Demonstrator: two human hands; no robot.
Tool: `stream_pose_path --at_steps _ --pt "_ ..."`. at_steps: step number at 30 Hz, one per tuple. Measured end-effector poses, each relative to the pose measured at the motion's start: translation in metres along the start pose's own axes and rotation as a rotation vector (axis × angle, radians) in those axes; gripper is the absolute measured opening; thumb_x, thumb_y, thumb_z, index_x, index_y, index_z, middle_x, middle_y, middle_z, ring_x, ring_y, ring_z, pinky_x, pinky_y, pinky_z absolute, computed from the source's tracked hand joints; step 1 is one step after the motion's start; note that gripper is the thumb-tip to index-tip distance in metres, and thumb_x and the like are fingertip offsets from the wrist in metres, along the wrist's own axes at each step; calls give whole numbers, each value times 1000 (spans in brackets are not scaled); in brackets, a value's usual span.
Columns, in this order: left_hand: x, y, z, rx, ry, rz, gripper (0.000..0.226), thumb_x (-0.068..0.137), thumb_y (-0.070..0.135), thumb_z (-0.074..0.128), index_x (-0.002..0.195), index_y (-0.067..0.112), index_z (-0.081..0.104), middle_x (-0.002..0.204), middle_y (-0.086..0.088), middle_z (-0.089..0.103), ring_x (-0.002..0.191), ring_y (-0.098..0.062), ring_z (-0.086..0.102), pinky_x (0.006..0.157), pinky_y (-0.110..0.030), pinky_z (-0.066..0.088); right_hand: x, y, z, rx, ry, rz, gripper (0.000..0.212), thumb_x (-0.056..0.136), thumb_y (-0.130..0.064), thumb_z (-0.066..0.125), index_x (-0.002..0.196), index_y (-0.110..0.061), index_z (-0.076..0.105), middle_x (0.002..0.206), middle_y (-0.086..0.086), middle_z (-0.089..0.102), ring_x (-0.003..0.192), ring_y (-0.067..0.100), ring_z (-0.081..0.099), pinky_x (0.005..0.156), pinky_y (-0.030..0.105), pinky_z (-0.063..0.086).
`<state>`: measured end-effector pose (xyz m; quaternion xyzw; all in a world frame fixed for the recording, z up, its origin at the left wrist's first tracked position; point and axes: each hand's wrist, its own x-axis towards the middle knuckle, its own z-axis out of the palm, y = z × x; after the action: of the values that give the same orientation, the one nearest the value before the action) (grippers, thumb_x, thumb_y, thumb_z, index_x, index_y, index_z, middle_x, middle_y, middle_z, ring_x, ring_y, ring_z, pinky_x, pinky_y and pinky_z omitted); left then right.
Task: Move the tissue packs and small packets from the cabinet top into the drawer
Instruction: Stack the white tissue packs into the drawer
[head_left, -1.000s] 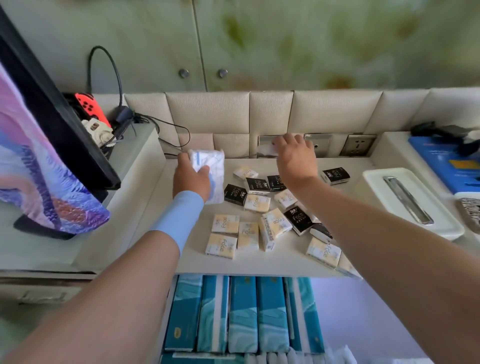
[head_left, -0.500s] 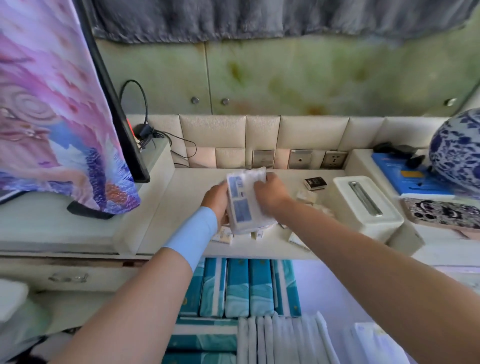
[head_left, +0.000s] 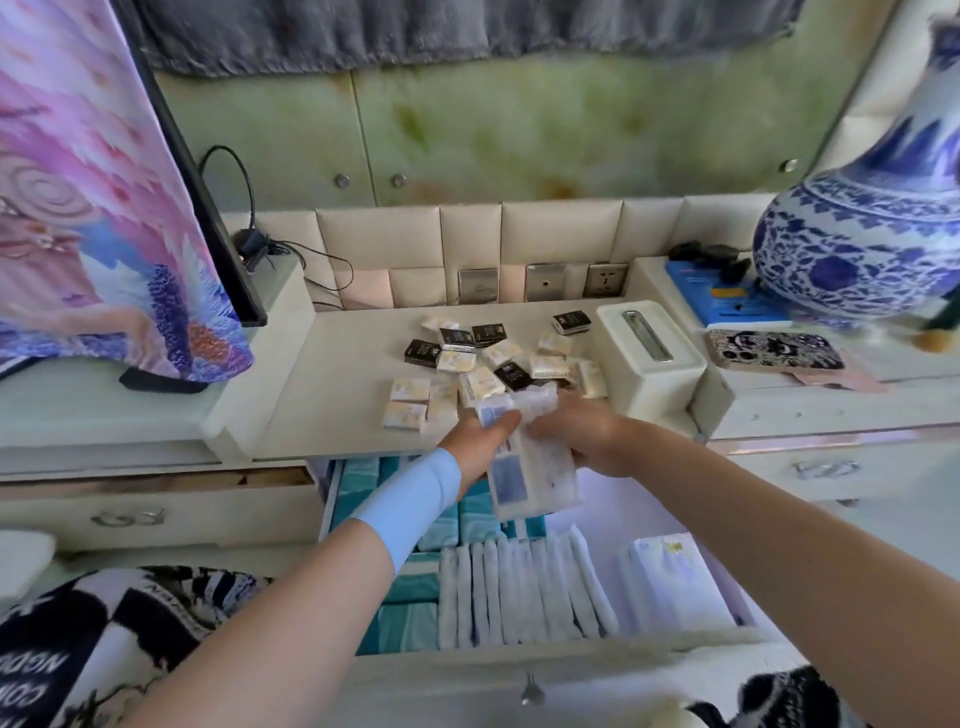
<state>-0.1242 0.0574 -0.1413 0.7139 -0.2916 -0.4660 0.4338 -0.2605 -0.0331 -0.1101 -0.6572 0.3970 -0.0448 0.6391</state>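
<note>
A white tissue pack with blue print (head_left: 530, 467) hangs over the open drawer (head_left: 675, 519), just past the cabinet top's front edge. My left hand (head_left: 480, 439) grips its left side and my right hand (head_left: 582, 434) grips its right side. Behind my hands, several small cream and black packets (head_left: 467, 358) lie scattered on the cabinet top (head_left: 337, 384). Inside the drawer stand teal packs (head_left: 405, 618) on the left, white tissue packs (head_left: 519, 592) in the middle and one white pack (head_left: 675, 582) on the right.
A white tissue box (head_left: 649, 353) stands right of the packets. A blue-and-white vase (head_left: 862, 244) and a blue box (head_left: 722, 299) sit on the right ledge. A screen with a purple cloth (head_left: 104, 208) stands on the left. Wall sockets (head_left: 540, 283) line the back.
Both hands have carried the white tissue pack from above the cabinet top toward me, out over the open drawer. The view has pulled back, showing more of the drawer.
</note>
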Motion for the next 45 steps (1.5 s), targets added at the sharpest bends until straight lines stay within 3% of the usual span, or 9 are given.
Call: stream_pose_path --at_steps 5,9,13,17,21,29,33,38,45 --pt "-3 -20 31 464 -112 -41 56 88 61 51 123 18 47 111 -5 62 78 -19 60 65 -28 50 -20 32 -25 -267 186 18 63 87 -13 67 138 -31 34 112 6 59 99 27 62 74 41 57" --pt "-3 -42 53 870 -233 62 50 95 46 52 139 29 37 132 -3 52 108 -25 57 89 -36 49 -33 62 -48 -773 324 57 53 91 -17 56 138 -25 31 106 9 58 89 26 53 70 31 42" --pt "-6 -66 80 1243 -410 314 58 97 47 48 149 42 24 153 1 27 142 -26 24 110 -47 34 -27 101 -54 -899 325 176 51 90 -18 56 136 -11 36 111 15 59 91 27 54 80 36 50" --pt "-6 -85 95 1499 -534 372 59 98 47 45 152 40 22 163 -1 4 148 -25 2 116 -48 22 -13 134 -41 -1031 233 213 57 96 -21 52 145 -3 29 132 14 54 106 25 58 80 28 41" --pt "0 -94 95 1512 -548 373 54 96 47 50 147 37 36 162 -4 8 147 -26 6 114 -48 26 -3 162 -27 -1135 127 222 41 95 -28 54 130 -7 49 126 13 58 110 29 60 91 36 50" --pt "12 -99 90 1283 -516 391 42 97 37 52 139 38 47 159 -1 17 146 -23 12 116 -44 25 8 166 -20 -1280 -151 307 32 102 -12 40 124 -12 62 126 9 59 121 29 52 112 40 30" --pt "15 -99 76 1080 -369 397 37 97 29 54 134 30 54 150 -1 33 141 -23 25 114 -39 29 12 151 -17 -1462 48 247 40 98 -31 45 133 -13 51 134 11 48 124 28 47 102 38 39" --pt "10 -91 29 999 -129 87 27 98 28 51 124 22 53 126 -4 48 105 -24 54 89 -34 46 16 118 14 -1353 202 -106 42 93 -19 45 133 -20 53 128 7 53 114 26 50 97 37 42" --pt "-13 -107 -4 1258 -195 -315 14 94 22 55 101 14 64 89 -4 57 84 -21 55 72 -28 44 9 120 91 -1343 -149 -406 57 86 -11 58 141 -22 50 137 9 49 124 31 44 100 43 38"
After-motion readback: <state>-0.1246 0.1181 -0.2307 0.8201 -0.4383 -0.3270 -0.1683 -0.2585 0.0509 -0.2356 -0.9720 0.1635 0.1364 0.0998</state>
